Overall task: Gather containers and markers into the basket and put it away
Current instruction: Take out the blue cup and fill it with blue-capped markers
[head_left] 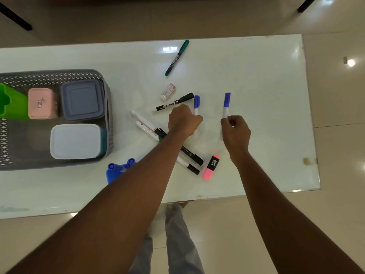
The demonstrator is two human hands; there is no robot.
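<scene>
Two markers are in your grip right now. Your left hand is curled round a blue-capped marker. Your right hand pinches a second blue-capped marker by its white barrel, cap pointing away from you.

The basket sits at the left end of the table, well apart from both hands. It holds four containers, and a blue container lies outside it near the front corner, partly hidden under your left forearm.

To do this step well, don't carry two markers across on their own. I'd gather more first:

- The black marker lies just beside your left knuckles.
- The white markers lie crossed beside your left wrist.
- The pink highlighter is close to your right forearm.

Stack them side by side in one fist, caps the same way, so none slips out. The tabletop looks glossy, so anything you nudge will probably roll; press down on a marker before you lift it.

Lower the bundle into the open floor of the basket beside the containers instead of dropping it onto a lid. Leave the far green marker for a separate reach.
</scene>
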